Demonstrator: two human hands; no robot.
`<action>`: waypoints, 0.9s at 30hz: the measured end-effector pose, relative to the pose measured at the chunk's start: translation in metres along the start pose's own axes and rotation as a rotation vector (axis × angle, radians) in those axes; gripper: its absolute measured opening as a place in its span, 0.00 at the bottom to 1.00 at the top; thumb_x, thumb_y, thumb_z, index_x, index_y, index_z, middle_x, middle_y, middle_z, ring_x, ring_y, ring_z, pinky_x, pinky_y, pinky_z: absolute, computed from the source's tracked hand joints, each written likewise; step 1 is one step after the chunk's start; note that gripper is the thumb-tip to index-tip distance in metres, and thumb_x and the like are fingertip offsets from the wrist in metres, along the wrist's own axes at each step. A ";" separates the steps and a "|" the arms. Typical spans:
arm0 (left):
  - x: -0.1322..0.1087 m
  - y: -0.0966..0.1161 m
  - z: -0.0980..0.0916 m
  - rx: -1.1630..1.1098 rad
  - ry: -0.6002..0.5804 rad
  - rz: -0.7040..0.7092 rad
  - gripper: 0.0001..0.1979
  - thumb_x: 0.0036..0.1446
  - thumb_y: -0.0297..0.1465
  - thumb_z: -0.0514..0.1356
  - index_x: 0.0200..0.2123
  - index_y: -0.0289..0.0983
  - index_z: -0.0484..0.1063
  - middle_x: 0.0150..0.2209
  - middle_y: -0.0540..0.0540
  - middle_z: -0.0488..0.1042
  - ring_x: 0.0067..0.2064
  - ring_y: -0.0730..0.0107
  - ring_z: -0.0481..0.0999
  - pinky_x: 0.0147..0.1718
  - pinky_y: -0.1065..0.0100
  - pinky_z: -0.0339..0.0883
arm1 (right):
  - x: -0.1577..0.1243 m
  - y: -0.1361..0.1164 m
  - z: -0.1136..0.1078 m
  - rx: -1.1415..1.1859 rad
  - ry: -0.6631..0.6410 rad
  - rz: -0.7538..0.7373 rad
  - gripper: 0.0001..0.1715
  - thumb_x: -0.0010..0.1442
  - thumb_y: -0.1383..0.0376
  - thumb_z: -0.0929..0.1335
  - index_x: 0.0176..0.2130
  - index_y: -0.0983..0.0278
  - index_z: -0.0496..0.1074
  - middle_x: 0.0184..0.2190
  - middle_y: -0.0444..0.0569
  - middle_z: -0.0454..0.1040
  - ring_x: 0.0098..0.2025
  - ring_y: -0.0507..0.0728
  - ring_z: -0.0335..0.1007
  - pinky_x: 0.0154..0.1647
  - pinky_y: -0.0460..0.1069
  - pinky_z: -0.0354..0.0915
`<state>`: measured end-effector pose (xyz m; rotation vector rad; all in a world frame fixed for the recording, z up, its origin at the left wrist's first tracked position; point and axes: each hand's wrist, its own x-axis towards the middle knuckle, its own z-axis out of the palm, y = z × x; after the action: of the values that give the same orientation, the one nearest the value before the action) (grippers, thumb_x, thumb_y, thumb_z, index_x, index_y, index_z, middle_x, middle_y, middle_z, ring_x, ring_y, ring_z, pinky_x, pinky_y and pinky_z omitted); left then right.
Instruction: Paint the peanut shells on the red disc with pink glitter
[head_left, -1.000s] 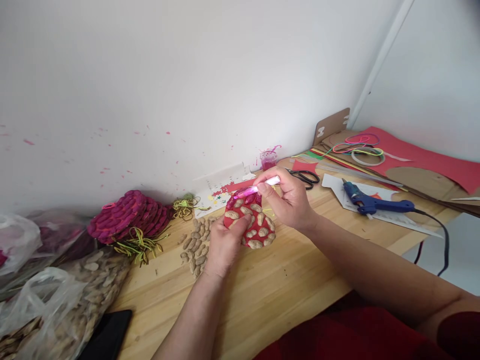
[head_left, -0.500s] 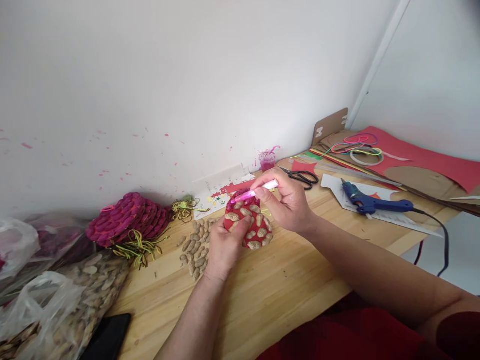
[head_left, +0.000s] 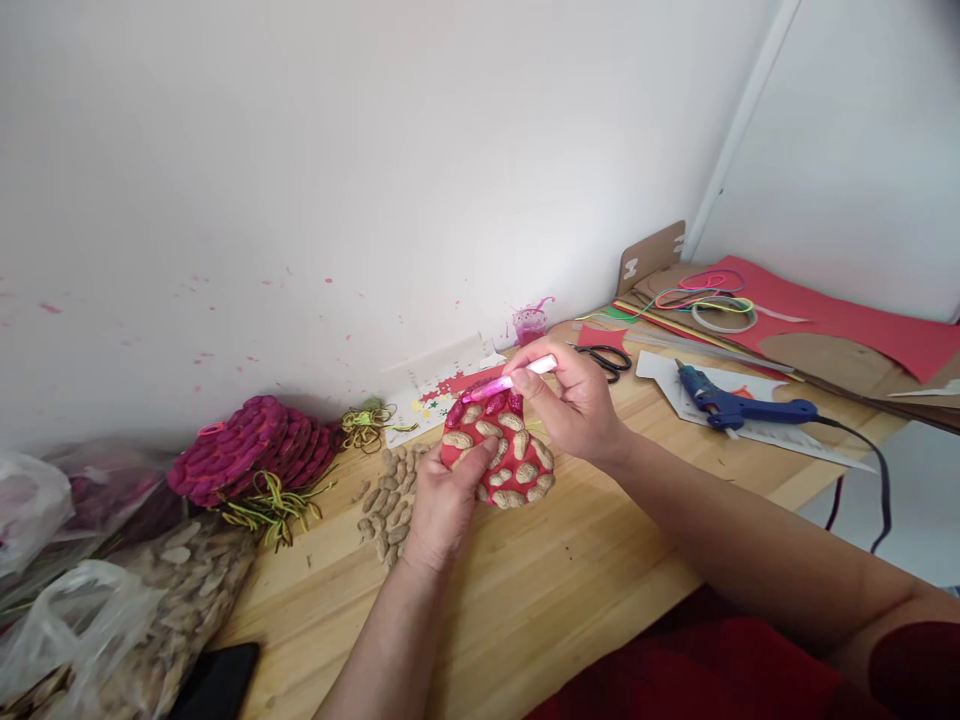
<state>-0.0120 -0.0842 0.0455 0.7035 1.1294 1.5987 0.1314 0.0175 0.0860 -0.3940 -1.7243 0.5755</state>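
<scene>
My left hand (head_left: 442,492) grips the left edge of a round red disc (head_left: 504,428) studded with peanuts, its thumb lying across the front. Most peanuts are bare tan; those along the top rim are coated pink. Between the thumb and fingers of my right hand (head_left: 574,400) is a slim white paintbrush (head_left: 534,370), stained pink toward its tip. That tip is at the disc's upper left rim, by the pink peanuts. Behind my left hand, loose peanuts (head_left: 386,505) lie on the wooden table (head_left: 540,590). A pink-stained cup (head_left: 529,324) stands against the wall.
Stacked magenta discs (head_left: 247,450) with yellow-green cords (head_left: 274,508) stand left, beside plastic bags (head_left: 82,620) and a black flat object (head_left: 214,680). Black-handled scissors (head_left: 606,360), a corded blue glue gun (head_left: 742,405), red sheets (head_left: 832,310) and cardboard (head_left: 817,350) lie right.
The disc has tipped slightly, so more of its peanut-covered face shows. The brush tip stays near the upper left rim. The whole view has shifted a little.
</scene>
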 end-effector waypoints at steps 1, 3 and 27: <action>0.000 0.000 0.000 -0.004 0.001 -0.001 0.14 0.48 0.35 0.76 0.36 0.35 0.82 0.34 0.44 0.85 0.31 0.63 0.83 0.35 0.64 0.78 | 0.000 0.000 0.000 0.012 -0.003 -0.002 0.06 0.69 0.62 0.68 0.39 0.60 0.74 0.35 0.47 0.80 0.40 0.56 0.75 0.47 0.54 0.69; 0.000 0.000 0.000 -0.010 0.005 -0.004 0.14 0.48 0.35 0.76 0.36 0.35 0.82 0.34 0.44 0.85 0.31 0.64 0.83 0.35 0.64 0.78 | 0.000 -0.002 0.000 0.030 0.002 -0.001 0.05 0.69 0.62 0.68 0.40 0.60 0.74 0.36 0.47 0.80 0.40 0.56 0.75 0.47 0.54 0.69; -0.002 0.008 0.007 -0.019 0.075 -0.053 0.17 0.41 0.36 0.78 0.31 0.35 0.79 0.26 0.48 0.81 0.22 0.71 0.77 0.25 0.70 0.74 | -0.001 -0.006 0.002 -0.023 -0.014 -0.053 0.04 0.69 0.64 0.68 0.39 0.60 0.73 0.35 0.47 0.80 0.39 0.56 0.74 0.45 0.53 0.68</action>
<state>-0.0084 -0.0844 0.0556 0.6005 1.1766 1.5999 0.1299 0.0115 0.0889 -0.3603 -1.7512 0.5223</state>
